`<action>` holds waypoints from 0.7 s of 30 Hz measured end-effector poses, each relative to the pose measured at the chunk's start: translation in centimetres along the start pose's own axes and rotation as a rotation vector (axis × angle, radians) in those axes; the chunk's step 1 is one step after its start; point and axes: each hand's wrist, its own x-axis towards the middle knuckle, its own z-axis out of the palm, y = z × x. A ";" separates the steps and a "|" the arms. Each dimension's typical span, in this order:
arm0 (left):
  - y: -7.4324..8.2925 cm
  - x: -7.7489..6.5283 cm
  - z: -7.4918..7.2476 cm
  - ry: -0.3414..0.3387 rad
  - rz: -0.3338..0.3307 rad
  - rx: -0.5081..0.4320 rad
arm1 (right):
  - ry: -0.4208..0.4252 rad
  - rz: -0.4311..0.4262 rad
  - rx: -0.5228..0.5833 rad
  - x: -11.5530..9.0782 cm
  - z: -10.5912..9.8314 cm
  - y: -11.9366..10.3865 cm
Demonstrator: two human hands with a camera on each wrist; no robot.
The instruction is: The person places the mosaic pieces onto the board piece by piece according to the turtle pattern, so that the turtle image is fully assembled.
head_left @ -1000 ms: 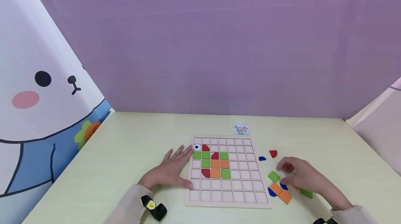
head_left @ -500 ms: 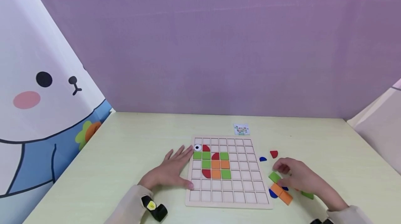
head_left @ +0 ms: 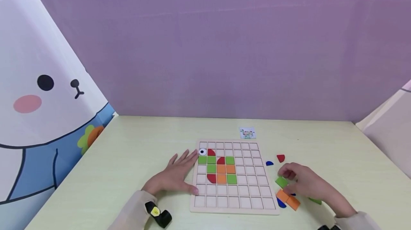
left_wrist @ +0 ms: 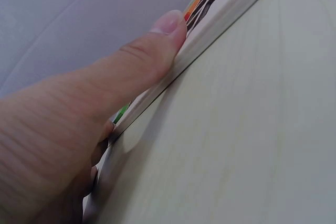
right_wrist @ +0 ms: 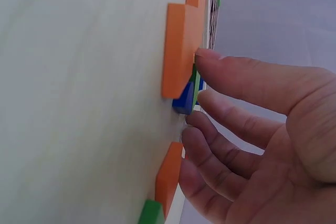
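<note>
Pale table (head_left: 154, 133), bearing the grid board (head_left: 236, 209) just right of the left fingers. Left hand (head_left: 173, 176): fingers spread, thumb on the board's edge, probably to steady it. Right hand (head_left: 305, 181): fingers loosely bent, thumb apart, nothing visibly pinched. Loose pieces lie about these fingers, presumably for easy reach: orange tile (head_left: 282, 196) beside the thumb tip, green tile (head_left: 281, 182) between fingertips and thumb, blue half-round (head_left: 281, 203) on the thumb's near side. Against one second earlier, the right hand sits nearer the board; the blue half-round has shifted toward the person.
</note>
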 end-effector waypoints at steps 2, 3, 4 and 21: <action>-0.1 0.0 0.1 -0.001 0.001 -0.001 | -0.003 0.009 0.006 0.0 0.0 0.0; -0.1 0.1 0.1 0.000 0.002 0.002 | -0.003 0.009 0.004 -0.1 0.0 0.0; -0.1 0.1 0.1 0.000 0.003 0.006 | -0.002 0.005 0.001 -0.1 -0.1 0.0; -0.4 0.3 0.3 0.008 0.014 0.019 | -0.018 -0.146 0.000 -1.7 0.3 0.5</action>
